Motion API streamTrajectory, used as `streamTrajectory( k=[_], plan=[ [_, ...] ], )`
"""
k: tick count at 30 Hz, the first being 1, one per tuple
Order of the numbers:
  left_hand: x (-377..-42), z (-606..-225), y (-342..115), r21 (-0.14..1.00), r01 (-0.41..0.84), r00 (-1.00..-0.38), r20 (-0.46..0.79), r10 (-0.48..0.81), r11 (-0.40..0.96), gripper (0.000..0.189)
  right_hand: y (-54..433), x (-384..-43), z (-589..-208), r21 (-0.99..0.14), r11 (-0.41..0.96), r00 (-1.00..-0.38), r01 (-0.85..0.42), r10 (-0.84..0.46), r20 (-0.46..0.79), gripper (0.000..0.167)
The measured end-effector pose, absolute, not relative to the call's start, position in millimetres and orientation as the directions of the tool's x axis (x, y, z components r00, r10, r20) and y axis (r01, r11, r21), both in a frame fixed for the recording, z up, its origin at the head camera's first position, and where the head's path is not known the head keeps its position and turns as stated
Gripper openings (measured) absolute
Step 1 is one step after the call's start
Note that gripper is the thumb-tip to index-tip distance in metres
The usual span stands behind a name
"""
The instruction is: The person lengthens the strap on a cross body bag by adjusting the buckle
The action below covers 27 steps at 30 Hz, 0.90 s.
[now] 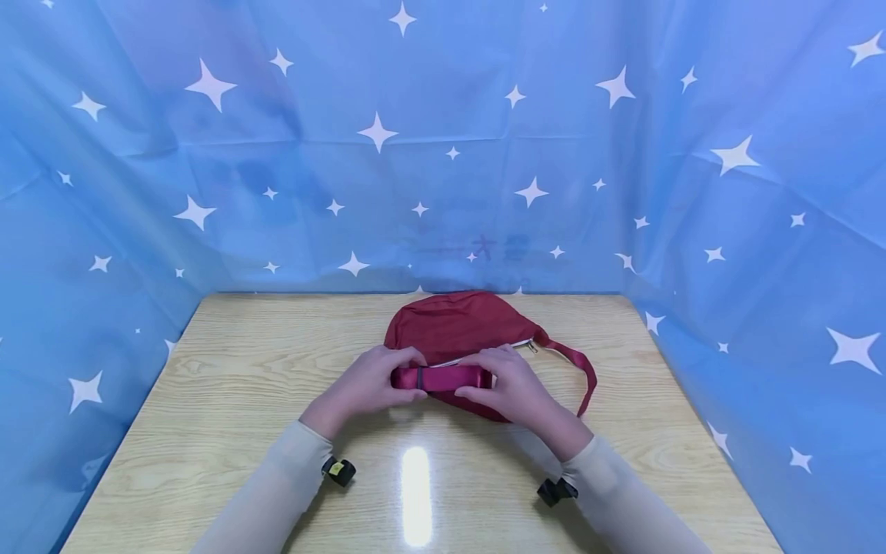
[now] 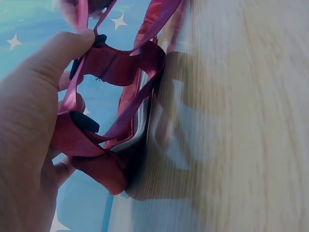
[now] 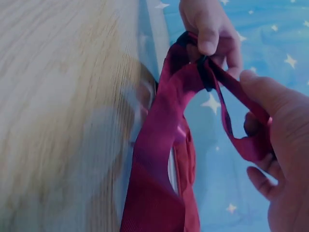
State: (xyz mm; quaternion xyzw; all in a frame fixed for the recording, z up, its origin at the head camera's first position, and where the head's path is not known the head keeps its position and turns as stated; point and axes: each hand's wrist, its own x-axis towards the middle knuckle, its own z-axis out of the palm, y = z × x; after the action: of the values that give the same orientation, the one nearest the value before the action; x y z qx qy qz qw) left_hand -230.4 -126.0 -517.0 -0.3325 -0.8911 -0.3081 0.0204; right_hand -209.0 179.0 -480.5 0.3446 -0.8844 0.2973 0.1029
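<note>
A dark red fabric bag [image 1: 460, 323] lies on the table, its zip [image 1: 446, 362] running along the near side. Above its near part, both hands hold the bag's shiny red strap [image 1: 453, 377], which is folded in loops. My left hand [image 1: 370, 382] pinches the strap's left end, close to a black slider buckle [image 2: 84, 122]. At the other end of the fold, my right hand [image 1: 511, 386] grips the strap between thumb and fingers. In the right wrist view, a strap loop [image 3: 253, 145] passes through the right hand's fingers. The left palm is partly out of sight.
The wooden table [image 1: 277, 338] has blue star-patterned cloth [image 1: 443, 169] at its back and sides. To the right of the bag, a loose curve of strap [image 1: 588, 381] lies on the tabletop. A bright reflection shows near the front.
</note>
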Motion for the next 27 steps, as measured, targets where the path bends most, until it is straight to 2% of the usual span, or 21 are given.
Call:
streamTrajectory(
  k=[5,8,11,16,22,27],
  plan=[
    [-231.2,-518.6,-127.5,0.53,0.603,-0.781,0.24,0.577,0.596,0.043,186.3,-210.2,-488.5,-0.508,0.556,-0.75,-0.657,-0.544,0.375,0.052],
    [-231.2,-519.7,-127.7,0.524,0.603,-0.782,0.238,0.576,0.602,0.043,190.5,-207.3,-491.4,-0.577,0.566,-0.797,-0.589,-0.523,0.301,0.063],
    [-230.7,-520.3,-128.1,0.522,0.597,-0.786,0.227,0.575,0.609,0.043,196.1,-202.8,-495.2,-0.633,0.601,-0.857,-0.488,-0.469,0.214,0.066],
    [-230.1,-521.0,-129.1,0.527,0.576,-0.799,0.201,0.567,0.625,0.044,204.6,-197.7,-506.8,-0.631,0.682,-0.911,-0.369,-0.4,0.1,0.053],
    [-229.9,-521.6,-130.9,0.538,0.552,-0.814,0.182,0.551,0.637,0.045,210.7,-197.8,-520.6,-0.592,0.7,-0.897,-0.399,-0.432,0.092,0.019],
    [-231.5,-522.0,-134.5,0.528,0.539,-0.822,0.162,0.545,0.656,0.044,221.9,-201.2,-522.4,-0.606,0.677,-0.892,-0.417,-0.432,0.132,0.016]
  ],
)
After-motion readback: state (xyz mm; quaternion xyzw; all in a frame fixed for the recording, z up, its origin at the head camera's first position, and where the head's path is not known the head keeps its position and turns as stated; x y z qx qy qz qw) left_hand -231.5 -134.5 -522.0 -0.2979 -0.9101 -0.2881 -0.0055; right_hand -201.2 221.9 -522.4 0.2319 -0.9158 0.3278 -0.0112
